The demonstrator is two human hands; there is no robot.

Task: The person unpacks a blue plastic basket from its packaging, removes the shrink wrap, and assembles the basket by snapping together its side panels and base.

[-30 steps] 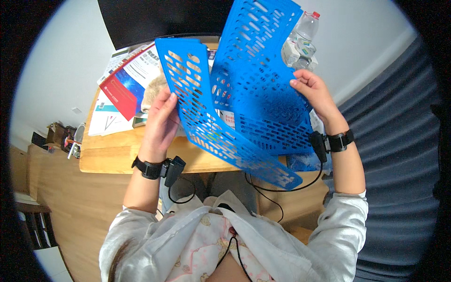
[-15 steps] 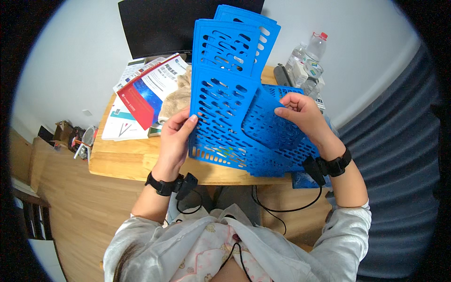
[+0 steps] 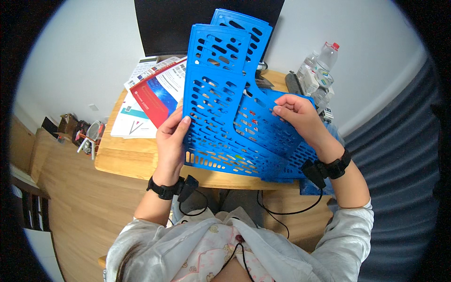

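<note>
Panels of perforated blue plastic span between both hands above the bench, long axis pointing away; left hand clamps their left edge; whether right hand, rightward, pinches anything, I cannot tell.

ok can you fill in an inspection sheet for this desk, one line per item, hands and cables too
Surface: wooden table, front edge showing under the blue rack.
Job's things: blue rack of slotted plastic panels, tall side at left.
Clutter: books and papers overlapping at left; bottles at right.
Hands: left hand grips the rack's left edge, thumb in front; right hand over its right part, grip unclear.
Cables: black cable by the right wrist, another looping by the left.
Surroundings: dark screen behind, dark curtain at right, wood-look floor.
</note>
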